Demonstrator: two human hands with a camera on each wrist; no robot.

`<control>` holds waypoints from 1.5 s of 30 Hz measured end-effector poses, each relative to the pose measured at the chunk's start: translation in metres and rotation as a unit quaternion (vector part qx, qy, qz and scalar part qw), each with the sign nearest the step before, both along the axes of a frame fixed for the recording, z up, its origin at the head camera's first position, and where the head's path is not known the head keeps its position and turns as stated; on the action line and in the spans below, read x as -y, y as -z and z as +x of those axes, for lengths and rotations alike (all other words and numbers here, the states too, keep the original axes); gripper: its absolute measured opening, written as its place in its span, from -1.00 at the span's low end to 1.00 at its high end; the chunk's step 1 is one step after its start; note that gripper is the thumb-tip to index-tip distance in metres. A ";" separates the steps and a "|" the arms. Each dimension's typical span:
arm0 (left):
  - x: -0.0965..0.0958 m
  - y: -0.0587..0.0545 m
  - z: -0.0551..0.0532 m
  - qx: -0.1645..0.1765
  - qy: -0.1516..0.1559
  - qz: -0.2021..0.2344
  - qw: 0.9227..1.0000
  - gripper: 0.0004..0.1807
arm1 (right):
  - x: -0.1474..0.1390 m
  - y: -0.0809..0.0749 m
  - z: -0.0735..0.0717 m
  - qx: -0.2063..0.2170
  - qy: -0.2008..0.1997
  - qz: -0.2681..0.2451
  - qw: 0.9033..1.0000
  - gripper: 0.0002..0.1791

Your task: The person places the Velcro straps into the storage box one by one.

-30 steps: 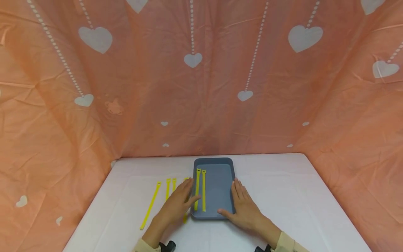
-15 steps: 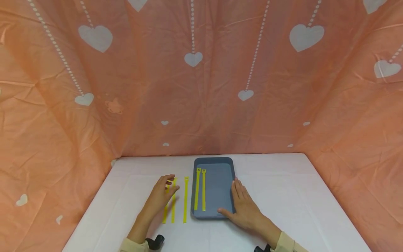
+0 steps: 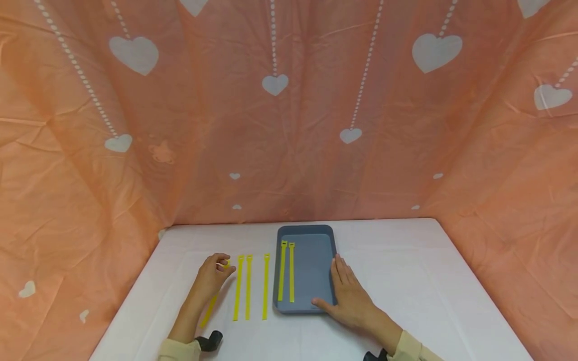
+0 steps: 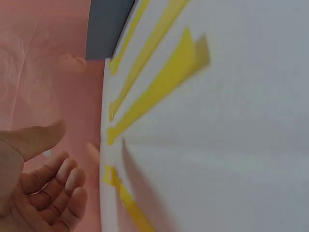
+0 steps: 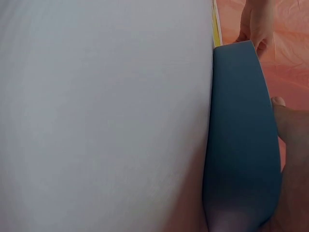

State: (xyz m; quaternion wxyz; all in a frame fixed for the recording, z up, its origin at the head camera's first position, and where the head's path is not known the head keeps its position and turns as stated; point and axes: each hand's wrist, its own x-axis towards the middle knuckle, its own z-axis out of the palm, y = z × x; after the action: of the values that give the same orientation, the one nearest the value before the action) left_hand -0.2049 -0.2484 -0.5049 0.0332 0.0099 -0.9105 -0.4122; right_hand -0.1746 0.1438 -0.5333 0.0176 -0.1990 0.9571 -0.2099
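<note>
My left hand (image 3: 209, 276) hovers over the head end of the leftmost yellow cable tie (image 3: 208, 312), partly covering it. In the left wrist view the thumb and loosely bent fingers (image 4: 72, 181) are apart, with nothing between them, and the tie's head (image 4: 110, 176) lies beyond them. Flat along the right side of a grey-blue tray (image 3: 316, 271) rests my right hand (image 3: 349, 298), fingers straight and thumb over the near rim. Two yellow cable ties (image 3: 291, 273) lie side by side in the tray's left part.
Between left hand and tray, three more cable ties lie roughly parallel on the white tabletop: one tie (image 3: 238, 288), a close neighbour tie (image 3: 248, 288) and a tie (image 3: 266, 286) nearest the tray. A peach curtain (image 3: 298, 165) with hearts surrounds the table.
My left hand has left the tray's left side and moved left, past the middle ties, to the leftmost cable tie. The right hand has stayed against the tray.
</note>
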 end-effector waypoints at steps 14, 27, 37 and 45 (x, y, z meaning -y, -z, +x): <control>0.021 0.008 -0.015 0.033 -0.004 -0.006 0.999 -0.56 | 0.000 0.005 0.002 -0.022 0.002 -0.035 0.999 0.33; 0.030 0.011 -0.019 0.068 -0.003 -0.007 0.998 -0.52 | 0.000 0.003 0.000 -0.003 0.006 0.006 1.000 0.34; 0.035 0.013 -0.022 0.064 -0.002 -0.004 0.998 -0.55 | 0.001 0.002 0.001 -0.009 0.006 -0.004 1.000 0.33; 0.034 0.014 -0.020 0.056 -0.004 -0.006 0.998 -0.59 | 0.001 0.002 0.000 0.003 0.010 0.005 1.000 0.34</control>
State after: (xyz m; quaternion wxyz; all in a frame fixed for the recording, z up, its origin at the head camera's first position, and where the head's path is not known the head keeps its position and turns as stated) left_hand -0.2252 -0.2828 -0.5184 -0.0166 0.0362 -0.9135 -0.4049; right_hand -0.1745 0.1426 -0.5356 0.0195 -0.1888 0.9599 -0.2061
